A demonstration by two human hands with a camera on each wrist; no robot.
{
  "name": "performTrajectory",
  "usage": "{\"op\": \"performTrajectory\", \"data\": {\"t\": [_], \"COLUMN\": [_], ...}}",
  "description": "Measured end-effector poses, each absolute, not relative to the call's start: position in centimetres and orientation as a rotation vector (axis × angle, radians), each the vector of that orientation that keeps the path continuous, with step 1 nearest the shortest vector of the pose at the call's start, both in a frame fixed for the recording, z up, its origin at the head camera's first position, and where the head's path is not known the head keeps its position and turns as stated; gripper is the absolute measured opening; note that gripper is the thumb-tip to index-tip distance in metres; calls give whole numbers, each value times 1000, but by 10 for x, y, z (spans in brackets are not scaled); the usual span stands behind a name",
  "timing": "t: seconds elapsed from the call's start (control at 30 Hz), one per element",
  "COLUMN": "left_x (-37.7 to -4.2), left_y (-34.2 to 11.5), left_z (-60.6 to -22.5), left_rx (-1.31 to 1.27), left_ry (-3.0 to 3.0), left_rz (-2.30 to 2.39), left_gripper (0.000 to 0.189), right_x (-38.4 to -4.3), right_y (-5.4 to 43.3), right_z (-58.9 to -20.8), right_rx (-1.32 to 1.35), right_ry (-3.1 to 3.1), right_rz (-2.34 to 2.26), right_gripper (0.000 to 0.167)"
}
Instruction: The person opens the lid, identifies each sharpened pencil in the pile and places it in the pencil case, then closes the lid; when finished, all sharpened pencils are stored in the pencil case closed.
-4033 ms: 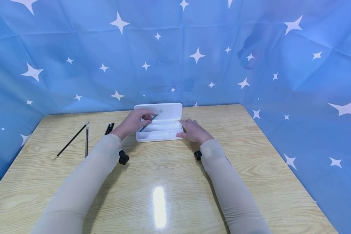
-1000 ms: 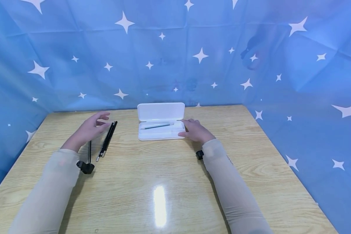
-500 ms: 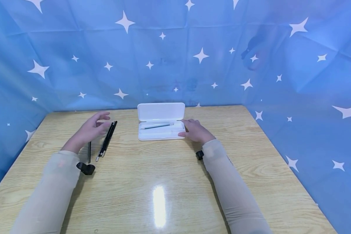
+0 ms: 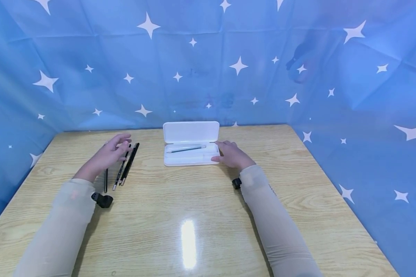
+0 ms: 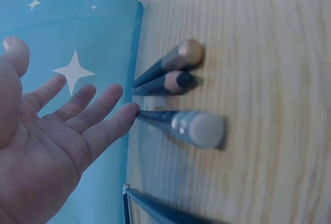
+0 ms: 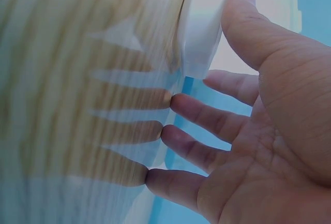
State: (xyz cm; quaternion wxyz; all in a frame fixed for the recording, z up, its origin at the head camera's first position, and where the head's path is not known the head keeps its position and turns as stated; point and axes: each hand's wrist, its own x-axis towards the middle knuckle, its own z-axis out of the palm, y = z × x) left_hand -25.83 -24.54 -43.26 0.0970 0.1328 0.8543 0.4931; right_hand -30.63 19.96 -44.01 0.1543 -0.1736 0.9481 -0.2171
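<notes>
A white pencil case lies with its lid raised, and one dark pencil rests inside it. My right hand spans the case's right end, thumb at the front edge and index finger at the back corner; its other fingertips rest on the table in the right wrist view. At the left, my left hand reaches over the loose pencils, fingers extended. In the left wrist view one fingertip meets a pencil with a pale end. Two dark pencils lie close together just right of it.
Another dark pencil lies left of these, partly under the left hand. The wood-grain table runs back to a blue curtain with white stars. A black wrist camera hangs by the left cuff.
The left hand has put the pencil down in the case and moved left to the loose pencils. Lately its fingers lowered and one pencil shifted slightly left. The right hand stays at the case.
</notes>
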Motion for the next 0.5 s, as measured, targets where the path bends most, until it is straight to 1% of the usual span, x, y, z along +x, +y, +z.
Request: {"op": "performTrajectory", "data": {"t": [0.23,0.4,0.5], "left_x": [-254,-254,-256], "left_y": [-253,-257,-256], "left_z": [-431,-431,-430], "left_rx": [377,286,202], "left_ry": [2631,2742,2765], "left_rz": [1335,1263,1265], "left_gripper": [65,54,51], "right_x": [-306,-307,-308], "right_y": [200,201,201], "right_z": [-442,-442,-443], "right_rx": [-503,-515,-515], "right_ry": [2716,2720,2723], "right_rz": [-613,-611,-622], "right_gripper": [74,74,74]}}
